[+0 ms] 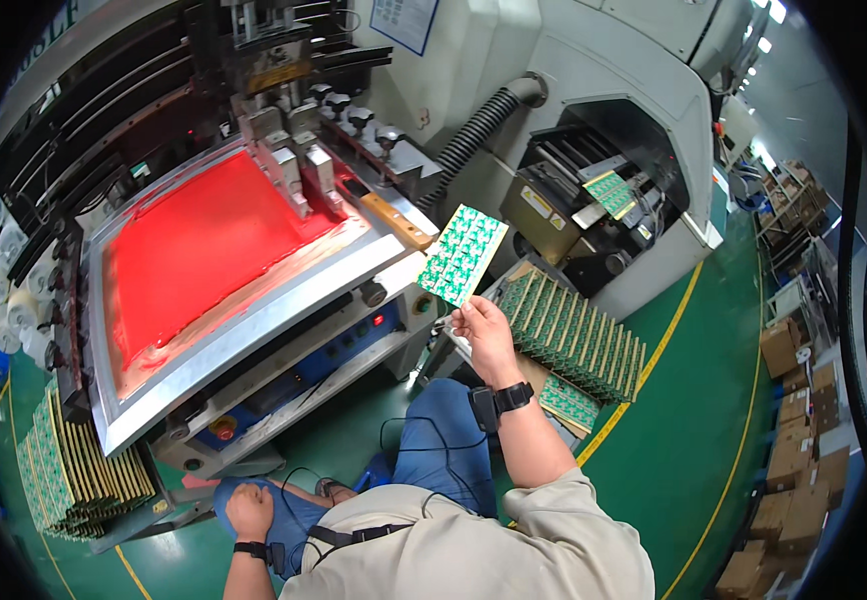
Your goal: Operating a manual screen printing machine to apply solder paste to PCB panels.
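Pointing away and rightward along its long axis, the green board (464,254) is held beside the red screen (204,250), near corner pinched by the right hand's (487,337) fingers (468,316), the left hand's (250,512) curled.

The glossy green floor (699,400) bears yellow lines (609,428). Brown boxes (792,455) stand piled along the right side, and a loaded shelf (799,203) stands farther back. Bright white lights (777,12) shine at upper right; a blue-edged sheet (404,20) hangs near the top centre.
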Action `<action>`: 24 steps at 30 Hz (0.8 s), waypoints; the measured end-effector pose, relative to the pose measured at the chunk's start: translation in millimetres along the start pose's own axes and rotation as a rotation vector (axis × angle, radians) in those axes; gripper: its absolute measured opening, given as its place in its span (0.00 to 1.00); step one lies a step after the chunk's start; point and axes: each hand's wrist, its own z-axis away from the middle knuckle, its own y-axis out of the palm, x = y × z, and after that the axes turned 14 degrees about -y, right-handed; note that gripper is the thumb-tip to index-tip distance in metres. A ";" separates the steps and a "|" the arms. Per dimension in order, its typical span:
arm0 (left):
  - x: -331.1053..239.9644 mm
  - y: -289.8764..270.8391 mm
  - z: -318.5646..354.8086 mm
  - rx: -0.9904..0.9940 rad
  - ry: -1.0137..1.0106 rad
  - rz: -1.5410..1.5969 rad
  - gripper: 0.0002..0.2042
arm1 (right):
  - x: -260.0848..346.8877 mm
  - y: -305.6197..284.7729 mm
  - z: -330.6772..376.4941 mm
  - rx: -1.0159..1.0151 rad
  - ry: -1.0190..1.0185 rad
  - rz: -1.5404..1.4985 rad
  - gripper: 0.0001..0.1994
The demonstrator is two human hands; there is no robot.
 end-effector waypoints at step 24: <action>-2.2 0.2 4.4 -0.026 -0.021 -0.047 0.15 | 124.6 3.5 30.0 0.014 -0.425 0.071 0.09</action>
